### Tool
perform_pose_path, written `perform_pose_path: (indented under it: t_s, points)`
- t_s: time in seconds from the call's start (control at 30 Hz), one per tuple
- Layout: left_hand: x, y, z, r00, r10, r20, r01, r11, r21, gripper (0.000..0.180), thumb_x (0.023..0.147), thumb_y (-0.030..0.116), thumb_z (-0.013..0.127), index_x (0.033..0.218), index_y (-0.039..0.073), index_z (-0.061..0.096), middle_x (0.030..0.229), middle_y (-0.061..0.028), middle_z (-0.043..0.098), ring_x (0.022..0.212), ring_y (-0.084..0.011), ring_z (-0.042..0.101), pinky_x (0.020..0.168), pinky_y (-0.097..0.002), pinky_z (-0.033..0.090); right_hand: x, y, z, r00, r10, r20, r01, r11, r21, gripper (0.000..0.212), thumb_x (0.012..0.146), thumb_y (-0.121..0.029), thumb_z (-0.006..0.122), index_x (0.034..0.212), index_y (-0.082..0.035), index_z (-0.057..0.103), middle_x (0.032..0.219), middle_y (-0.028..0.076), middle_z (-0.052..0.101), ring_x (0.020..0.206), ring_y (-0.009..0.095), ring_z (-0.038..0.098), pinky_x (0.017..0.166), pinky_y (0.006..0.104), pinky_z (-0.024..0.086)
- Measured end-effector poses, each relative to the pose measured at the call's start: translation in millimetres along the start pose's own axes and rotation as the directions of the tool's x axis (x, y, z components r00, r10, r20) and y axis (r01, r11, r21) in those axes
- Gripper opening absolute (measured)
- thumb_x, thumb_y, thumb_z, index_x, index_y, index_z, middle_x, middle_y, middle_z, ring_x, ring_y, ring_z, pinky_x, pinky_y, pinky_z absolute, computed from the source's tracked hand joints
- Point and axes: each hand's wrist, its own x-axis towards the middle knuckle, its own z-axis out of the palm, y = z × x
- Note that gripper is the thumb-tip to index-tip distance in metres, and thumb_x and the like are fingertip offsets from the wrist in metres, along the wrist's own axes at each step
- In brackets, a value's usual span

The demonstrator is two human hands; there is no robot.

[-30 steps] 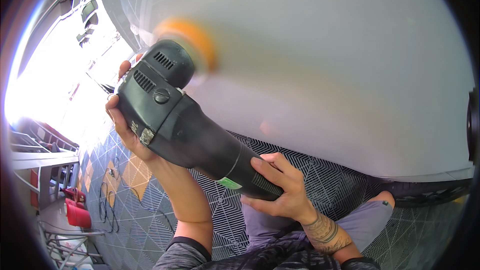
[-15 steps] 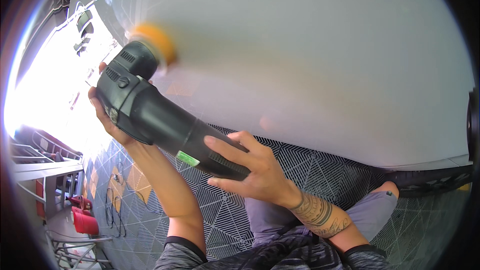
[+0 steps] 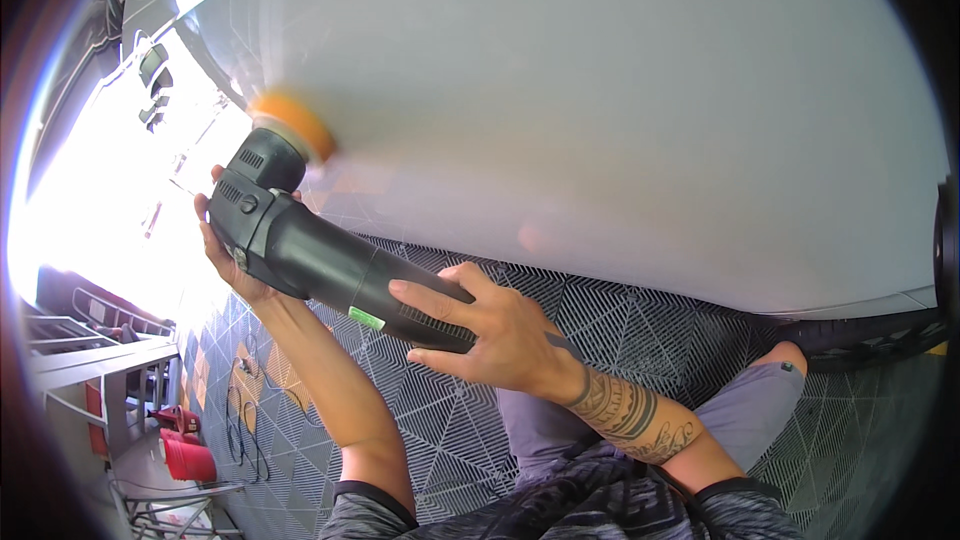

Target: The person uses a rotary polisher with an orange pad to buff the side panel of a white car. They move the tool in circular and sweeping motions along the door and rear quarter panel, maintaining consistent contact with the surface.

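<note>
A black car polisher with a green label lies across both my hands. Its orange foam pad, smeared by motion, rests against the light grey car body panel at the panel's left part. My left hand is wrapped round the polisher's head from below and behind, its palm mostly hidden by the tool. Around the rear end of the body, my right hand grips with the thumb below and the fingers over the top.
Below the panel runs a patterned grille-tile floor. A black tyre stands at the right. Dark cable is coiled on the floor at left, near a red bucket and a metal frame. Bright light glares from the far left.
The polisher's head and pad have moved down along the panel, while its rear end has shifted slightly left and up. Both hands keep their hold and have moved with it.
</note>
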Motion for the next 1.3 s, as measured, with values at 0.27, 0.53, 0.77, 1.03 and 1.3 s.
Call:
perform_pose_path:
  t_s: [0.27, 0.53, 0.77, 1.03, 1.3]
  points:
    - [-24.0, -20.4, 0.8, 1.0, -0.013, 0.001, 0.013, 0.999, -0.03, 0.028, 0.096, 0.033, 0.055, 0.122, 0.022, 0.054, 0.144, -0.009, 0.044, 0.12, -0.0365, 0.055, 0.081, -0.0671, 0.056, -20.6, 9.8, -11.3, 0.998, 0.057, 0.02, -0.056, 0.997, -0.044, 0.07, 0.067, -0.025, 0.086, 0.132, -0.02, 0.061, 0.105, 0.011, 0.059, 0.077, 0.02, 0.067, 0.065, 0.029, 0.059]
    - [-39.7, -27.6, -0.8, 0.998, -0.029, 0.057, 0.034, 0.995, -0.093, 0.029, 0.1, 0.032, 0.049, 0.126, 0.023, 0.055, 0.147, -0.0092, 0.042, 0.125, -0.0381, 0.05, 0.084, -0.0704, 0.053, -37.4, 11.3, -19.9, 0.999, 0.048, -0.011, -0.048, 0.999, -0.021, 0.067, 0.067, -0.024, 0.086, 0.129, -0.018, 0.063, 0.104, 0.012, 0.059, 0.079, 0.021, 0.067, 0.066, 0.0294, 0.058]
    - [-49.1, -33.3, 3.4, 0.997, -0.049, 0.064, 0.056, 0.993, -0.101, 0.029, 0.1, 0.032, 0.048, 0.126, 0.023, 0.057, 0.147, -0.0097, 0.041, 0.13, -0.0357, 0.046, 0.084, -0.0717, 0.051, -50.6, 12.1, -28.4, 0.998, 0.059, -0.015, -0.06, 0.997, -0.051, 0.067, 0.066, -0.024, 0.086, 0.129, -0.018, 0.063, 0.104, 0.012, 0.06, 0.081, 0.021, 0.067, 0.068, 0.0294, 0.058]
    - [-59.2, -39.2, 20.1, 0.999, -0.049, 0.013, 0.05, 0.99, -0.133, 0.028, 0.098, 0.03, 0.049, 0.124, 0.023, 0.058, 0.146, -0.012, 0.044, 0.13, -0.0385, 0.044, 0.085, -0.0733, 0.049, -63.4, 14.4, -36.8, 0.998, 0.049, -0.036, -0.05, 0.998, -0.037, 0.067, 0.065, -0.025, 0.087, 0.128, -0.018, 0.064, 0.105, 0.011, 0.059, 0.079, 0.02, 0.067, 0.067, 0.0289, 0.059]
    - [-66.5, -46.9, 40.6, 0.999, -0.04, 0.037, 0.043, 0.996, -0.074, 0.024, 0.096, 0.03, 0.056, 0.119, 0.023, 0.063, 0.143, -0.0126, 0.044, 0.137, -0.033, 0.037, 0.083, -0.0707, 0.053, -73.2, 15.1, -51.0, 0.999, 0.019, -0.039, -0.023, 0.995, -0.101, 0.068, 0.064, -0.025, 0.087, 0.127, -0.017, 0.064, 0.106, 0.012, 0.06, 0.08, 0.022, 0.067, 0.068, 0.0293, 0.058]
